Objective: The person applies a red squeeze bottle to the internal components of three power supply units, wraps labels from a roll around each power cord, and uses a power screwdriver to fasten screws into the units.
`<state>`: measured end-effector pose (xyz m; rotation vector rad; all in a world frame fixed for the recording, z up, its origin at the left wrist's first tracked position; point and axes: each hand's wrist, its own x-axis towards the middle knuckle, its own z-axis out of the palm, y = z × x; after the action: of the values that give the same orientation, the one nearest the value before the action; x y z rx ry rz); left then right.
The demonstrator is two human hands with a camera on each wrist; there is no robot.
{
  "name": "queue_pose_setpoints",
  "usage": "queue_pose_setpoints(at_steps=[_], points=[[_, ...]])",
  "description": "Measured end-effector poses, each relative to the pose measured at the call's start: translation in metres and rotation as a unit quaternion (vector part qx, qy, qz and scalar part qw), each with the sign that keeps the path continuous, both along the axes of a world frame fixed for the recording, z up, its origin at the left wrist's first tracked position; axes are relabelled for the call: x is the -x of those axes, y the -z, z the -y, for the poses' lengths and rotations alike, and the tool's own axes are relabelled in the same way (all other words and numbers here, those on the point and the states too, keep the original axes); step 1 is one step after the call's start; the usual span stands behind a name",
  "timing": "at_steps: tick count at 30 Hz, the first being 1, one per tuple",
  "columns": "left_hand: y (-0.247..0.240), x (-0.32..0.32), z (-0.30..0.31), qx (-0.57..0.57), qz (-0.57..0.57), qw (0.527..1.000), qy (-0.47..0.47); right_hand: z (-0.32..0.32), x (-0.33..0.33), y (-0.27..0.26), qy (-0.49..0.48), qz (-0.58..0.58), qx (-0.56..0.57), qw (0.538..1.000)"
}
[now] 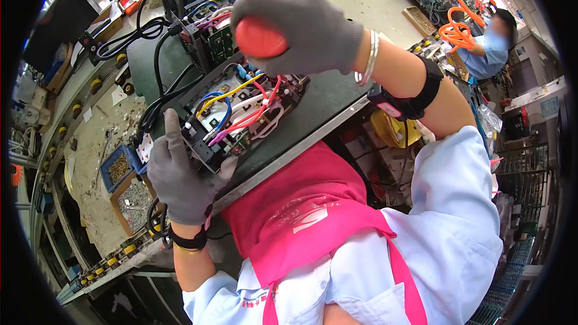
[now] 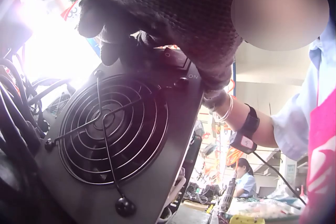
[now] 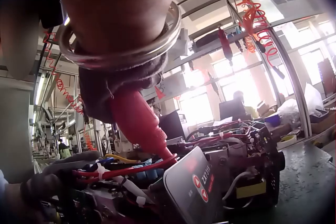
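Note:
An uncovered welding machine [image 1: 241, 108] lies on the dark bench, its boards and red, yellow, blue and white wires exposed. My gloved right hand [image 1: 307, 24] grips a red screwdriver [image 1: 261, 37] above it. In the right wrist view, the screwdriver [image 3: 137, 121] points down among the wires, behind the front panel [image 3: 189, 187] with its ZX7 label; its tip is hidden. My gloved left hand [image 1: 183, 171] rests against the machine's end, index finger straight and thumb spread. The left wrist view shows that hand [image 2: 173, 14] above the fan grille [image 2: 105, 121] and power switch.
Another uncovered machine [image 1: 208, 39] stands just beyond, with black power cables [image 1: 159, 72] running beside both. A blue bin of screws [image 1: 119, 168] and a box of small parts [image 1: 133, 201] are at the left. Another person [image 1: 497, 42] sits at the far right, near orange coiled hoses [image 1: 460, 33].

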<state>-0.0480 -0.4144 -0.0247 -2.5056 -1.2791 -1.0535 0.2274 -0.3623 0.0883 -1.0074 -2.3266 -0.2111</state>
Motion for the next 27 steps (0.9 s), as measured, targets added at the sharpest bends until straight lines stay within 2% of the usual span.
queue_pose_setpoints(at_steps=[1,4,6,8,10,12,14,16,18,23,27], points=[[0.000,0.000,0.000,-0.006,0.003,1.000,0.003,0.002,-0.005,-0.001,0.017,-0.023,-0.003,1.000],[-0.001,-0.001,0.000,-0.011,0.006,1.000,0.006,0.024,-0.019,-0.023,-0.039,-0.097,-0.120,0.987],[-0.004,-0.001,0.001,-0.001,-0.001,1.000,0.002,0.065,-0.031,-0.040,0.037,-0.128,-0.072,0.988],[-0.001,0.000,0.001,0.005,0.004,1.000,0.003,0.094,-0.047,-0.040,0.064,-0.189,-0.128,0.971],[-0.001,-0.001,0.003,0.030,0.008,1.000,-0.002,0.123,-0.058,-0.017,0.068,-0.264,-0.161,0.948],[-0.002,-0.002,0.001,-0.001,0.001,1.000,0.000,0.144,-0.066,0.007,0.012,-0.254,-0.158,0.954],[-0.002,-0.002,-0.001,-0.009,-0.003,1.000,0.003,0.159,-0.052,0.024,0.007,-0.230,-0.123,0.965],[0.000,-0.003,0.000,-0.002,0.000,1.000,-0.001,0.172,-0.048,0.060,0.082,-0.077,-0.150,0.982],[0.001,-0.002,0.001,0.005,-0.003,1.000,-0.004,0.162,-0.049,0.079,0.034,-0.047,-0.172,0.983],[0.000,-0.001,0.003,0.013,-0.016,1.000,-0.017,0.140,-0.045,0.097,0.037,-0.062,-0.203,0.976],[0.001,-0.001,0.002,0.016,-0.015,1.000,-0.016,0.137,-0.045,0.097,0.033,-0.061,-0.178,0.982]])
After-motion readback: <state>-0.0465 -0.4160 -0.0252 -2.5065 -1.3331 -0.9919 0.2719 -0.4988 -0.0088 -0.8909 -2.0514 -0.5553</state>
